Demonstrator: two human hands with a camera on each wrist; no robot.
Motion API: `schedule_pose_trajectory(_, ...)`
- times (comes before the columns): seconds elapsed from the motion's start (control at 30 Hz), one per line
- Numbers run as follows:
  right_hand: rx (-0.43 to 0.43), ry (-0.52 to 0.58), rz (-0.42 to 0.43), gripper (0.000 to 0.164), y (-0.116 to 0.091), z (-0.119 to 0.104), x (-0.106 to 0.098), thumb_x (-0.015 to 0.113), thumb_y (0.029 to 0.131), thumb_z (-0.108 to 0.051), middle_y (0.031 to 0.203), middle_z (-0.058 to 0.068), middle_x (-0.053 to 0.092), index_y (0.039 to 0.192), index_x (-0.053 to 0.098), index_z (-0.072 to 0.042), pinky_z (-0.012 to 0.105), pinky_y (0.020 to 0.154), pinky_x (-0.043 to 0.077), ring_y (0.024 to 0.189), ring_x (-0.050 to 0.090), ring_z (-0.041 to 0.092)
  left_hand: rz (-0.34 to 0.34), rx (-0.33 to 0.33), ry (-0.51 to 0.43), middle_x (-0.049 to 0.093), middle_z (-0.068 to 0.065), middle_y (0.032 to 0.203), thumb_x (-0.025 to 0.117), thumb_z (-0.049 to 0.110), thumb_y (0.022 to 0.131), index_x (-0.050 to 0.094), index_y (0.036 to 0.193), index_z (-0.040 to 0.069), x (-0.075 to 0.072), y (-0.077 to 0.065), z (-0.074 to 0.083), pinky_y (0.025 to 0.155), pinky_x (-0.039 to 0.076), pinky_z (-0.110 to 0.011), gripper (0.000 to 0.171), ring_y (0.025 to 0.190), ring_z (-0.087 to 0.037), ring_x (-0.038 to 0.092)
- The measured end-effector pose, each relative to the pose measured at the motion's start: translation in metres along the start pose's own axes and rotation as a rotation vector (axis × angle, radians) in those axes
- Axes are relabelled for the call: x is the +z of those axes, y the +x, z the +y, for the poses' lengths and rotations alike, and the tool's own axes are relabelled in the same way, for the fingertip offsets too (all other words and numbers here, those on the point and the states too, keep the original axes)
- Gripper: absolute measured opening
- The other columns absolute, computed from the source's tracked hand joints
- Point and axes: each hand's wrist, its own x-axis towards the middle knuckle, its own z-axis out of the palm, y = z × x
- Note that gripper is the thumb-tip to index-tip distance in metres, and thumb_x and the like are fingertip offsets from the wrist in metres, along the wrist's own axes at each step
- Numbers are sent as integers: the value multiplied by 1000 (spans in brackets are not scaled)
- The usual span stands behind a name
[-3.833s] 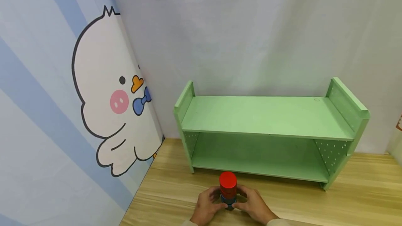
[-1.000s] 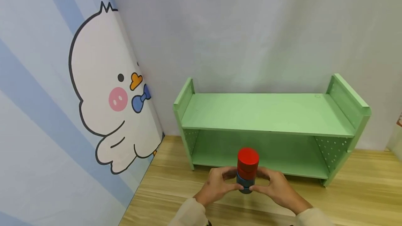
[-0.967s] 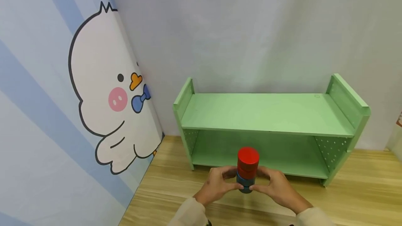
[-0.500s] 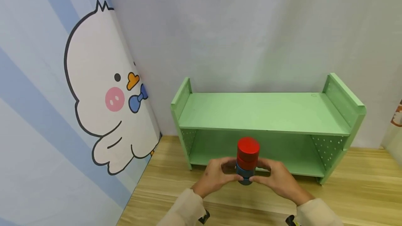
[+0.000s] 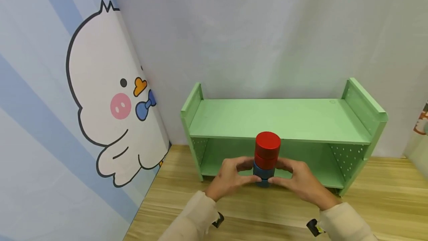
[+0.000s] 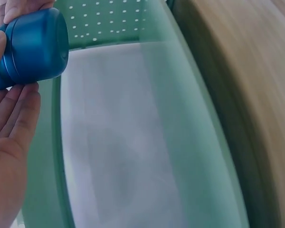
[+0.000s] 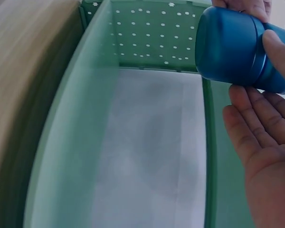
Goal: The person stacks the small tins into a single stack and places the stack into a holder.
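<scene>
Both hands hold a red-and-blue flask-like cylinder (image 5: 267, 148) upright in front of the shelf, raised above the table. Its upper part, with a flat round top, is glossy red; the lower part is blue with a groove round it. My left hand (image 5: 230, 177) pinches the blue part from the left, thumb at the front and fingers behind. From the right, my right hand (image 5: 302, 181) grips it the same way. The blue base (image 6: 40, 45) shows between thumb and fingers in the left wrist view, and the blue base (image 7: 230, 45) shows likewise in the right wrist view.
A green two-tier shelf (image 5: 284, 118) with perforated side panels stands on the wood-grain table (image 5: 378, 185) behind the cylinder. Grey-white cloth (image 5: 267, 40) hangs behind it. A printed cartoon chick (image 5: 100, 77) covers the left wall.
Since the earliest frame, both hands have lifted the cylinder from low over the table, up and slightly right, toward the shelf front. Over the last second it has kept rising; the grip looks the same.
</scene>
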Motion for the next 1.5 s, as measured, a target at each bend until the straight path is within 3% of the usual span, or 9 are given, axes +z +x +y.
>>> schedule_pose_trajectory(0.13, -33, -24, 21, 48, 4, -5, -7, 83, 83, -12, 115, 10, 72, 126, 65, 0, 46, 89, 58, 104, 69, 29, -9, 36, 11, 69, -8, 123, 83, 15, 83, 66, 128, 5, -4, 8, 7, 94, 55, -24, 49, 109, -15, 67)
schedule_pose_trajectory(0.43, -43, -26, 40, 50, 17, -16, -27, 81, 84, -11, 119, 13, 70, 130, 63, 1, 51, 93, 55, 107, 68, 32, -2, 103, 22, 69, -9, 124, 81, 13, 85, 64, 131, 3, -13, 24, 23, 94, 55, -24, 50, 110, -16, 67)
schedule_pose_trajectory(0.73, -78, -39, 56, 52, 34, -25, -45, 79, 85, -6, 121, 14, 69, 134, 61, 1, 48, 93, 55, 107, 68, 31, 15, 121, 22, 68, -11, 124, 78, 12, 88, 61, 134, 2, -21, 41, 36, 95, 54, -23, 50, 113, -16, 66)
schedule_pose_trajectory(1.17, -61, -7, 65, 53, 54, -28, -60, 75, 89, -6, 125, 16, 67, 139, 57, -1, 52, 100, 51, 115, 64, 37, 42, 91, -5, 64, -13, 131, 74, 11, 91, 55, 140, 1, -27, 63, 49, 100, 52, -24, 54, 119, -20, 62)
schedule_pose_trajectory(1.37, -32, 2, 59, 53, 62, -26, -64, 73, 92, -10, 132, 17, 63, 142, 54, -3, 52, 104, 48, 120, 61, 38, 57, 41, -45, 63, -13, 133, 73, 11, 92, 52, 143, 2, -27, 73, 50, 103, 51, -34, 56, 121, -22, 61)
schedule_pose_trajectory(1.5, -19, 11, 44, 54, 67, -23, -65, 70, 95, -10, 134, 18, 61, 145, 51, -2, 51, 107, 46, 124, 57, 38, 65, 28, -34, 62, -13, 134, 71, 11, 93, 51, 143, 1, -26, 80, 49, 103, 50, -30, 55, 122, -22, 61)
